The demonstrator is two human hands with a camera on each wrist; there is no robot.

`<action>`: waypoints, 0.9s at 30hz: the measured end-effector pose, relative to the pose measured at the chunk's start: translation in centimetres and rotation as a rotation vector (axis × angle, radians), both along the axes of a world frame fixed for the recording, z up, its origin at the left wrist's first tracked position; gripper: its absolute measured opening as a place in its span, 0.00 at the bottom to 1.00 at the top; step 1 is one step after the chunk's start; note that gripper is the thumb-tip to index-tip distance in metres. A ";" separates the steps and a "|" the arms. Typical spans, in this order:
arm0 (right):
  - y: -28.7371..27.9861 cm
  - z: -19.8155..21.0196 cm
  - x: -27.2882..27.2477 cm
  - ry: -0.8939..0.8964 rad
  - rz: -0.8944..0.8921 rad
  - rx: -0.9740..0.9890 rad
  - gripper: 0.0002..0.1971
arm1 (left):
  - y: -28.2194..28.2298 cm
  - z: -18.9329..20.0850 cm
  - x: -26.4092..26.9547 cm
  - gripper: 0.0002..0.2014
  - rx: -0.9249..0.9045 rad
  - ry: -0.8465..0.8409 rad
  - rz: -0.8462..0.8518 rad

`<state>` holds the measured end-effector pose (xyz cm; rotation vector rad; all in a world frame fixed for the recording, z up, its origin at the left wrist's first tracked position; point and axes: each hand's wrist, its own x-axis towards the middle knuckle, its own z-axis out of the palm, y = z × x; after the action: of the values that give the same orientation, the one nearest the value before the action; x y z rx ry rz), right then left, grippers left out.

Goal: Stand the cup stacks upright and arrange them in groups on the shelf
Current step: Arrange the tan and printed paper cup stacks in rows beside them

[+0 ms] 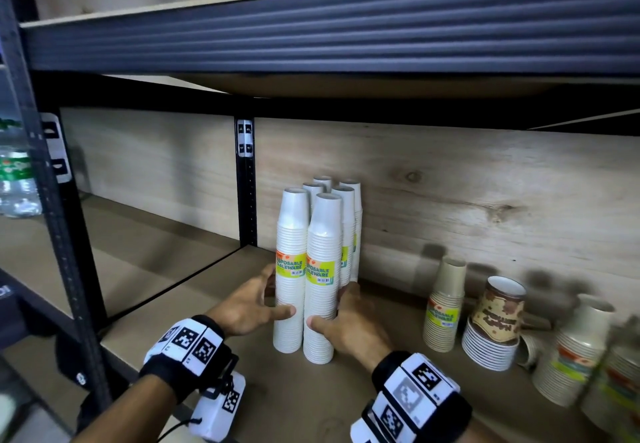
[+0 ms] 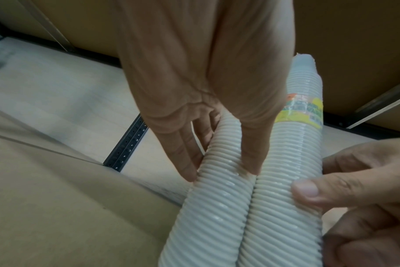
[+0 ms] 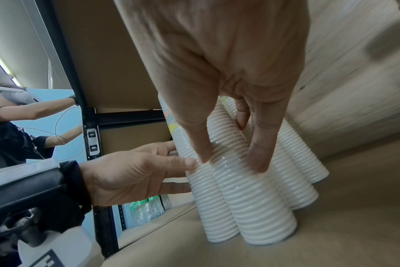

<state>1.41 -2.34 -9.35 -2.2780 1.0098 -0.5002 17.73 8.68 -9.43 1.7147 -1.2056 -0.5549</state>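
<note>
Hands frame the white cup stacks, the landmark for all else: the left hand lies against the front left stack with fingers nearly straight and thumb pressed to its ribs, the right hand likewise against the front right stack, neither curled round anything, apparently squeezing the upright cluster tight so it holds together as one group. Behind these two, more white stacks stand touching, close to the wooden back wall. Right of the cluster, well apart, beige cup stacks and a patterned cup stack wait on the shelf board.
</note>
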 end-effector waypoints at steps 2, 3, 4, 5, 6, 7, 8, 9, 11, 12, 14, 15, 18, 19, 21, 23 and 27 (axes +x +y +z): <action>0.0 0.0 0.0 0.008 -0.001 -0.002 0.37 | -0.1 0.0 0.0 0.34 -0.005 0.002 0.000; 0.1 0.0 0.0 0.011 -0.002 0.000 0.37 | -0.1 -0.1 0.1 0.34 -0.006 0.002 0.004; 0.1 0.1 0.0 0.011 -0.003 0.003 0.37 | -0.1 -0.1 0.1 0.34 -0.007 0.000 0.006; 0.1 0.1 0.0 0.011 -0.002 0.004 0.37 | -0.1 -0.2 0.2 0.34 -0.007 0.000 0.008; 0.2 0.1 0.0 0.013 0.000 0.006 0.37 | -0.1 -0.3 0.3 0.34 -0.006 0.002 0.007; 0.3 0.1 -0.1 0.014 0.001 0.010 0.37 | -0.1 -0.2 0.3 0.35 -0.004 -0.002 0.007; 0.3 0.2 -0.1 0.014 0.003 0.014 0.37 | 0.0 -0.2 0.2 0.35 0.000 -0.013 0.006; 0.3 0.2 -0.2 0.015 0.006 0.019 0.38 | -0.1 -0.1 0.2 0.35 0.004 -0.022 0.009; 0.4 0.4 -0.3 0.025 0.020 0.036 0.38 | -0.1 -0.2 0.3 0.35 0.007 -0.031 0.020; 0.4 0.6 -0.5 0.034 0.025 0.042 0.38 | 0.0 -0.2 0.4 0.35 0.008 -0.037 0.026; 0.5 0.9 -1.1 0.061 0.029 0.036 0.38 | 0.1 -0.2 0.2 0.36 0.014 -0.072 0.044; 0.6 1.0 -1.3 0.074 0.028 0.034 0.38 | 0.2 -0.3 0.2 0.38 0.028 -0.084 0.066; 0.6 1.5 -2.5 0.093 0.027 0.045 0.39 | 0.7 -0.8 0.8 0.41 0.098 -0.138 0.182; 0.7 1.7 -3.1 0.104 0.030 0.051 0.39 | 1.0 -0.9 0.8 0.40 0.156 -0.170 0.238; 0.8 2.1 -4.3 0.123 0.031 0.057 0.38 | 1.9 -0.4 -0.5 0.32 0.267 -0.229 0.300; 0.6 2.5 -5.8 0.124 0.019 0.052 0.33 | 2.7 0.3 -3.0 0.18 0.337 -0.223 0.291; -0.4 3.6 -9.4 0.191 -0.045 -0.009 0.26 | 2.7 1.6 -8.4 0.15 0.400 -0.067 0.102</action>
<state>-8.01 -2.73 -5.75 -2.3494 1.1555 -0.3106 9.34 11.39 -7.87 2.1330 -1.0969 -0.7163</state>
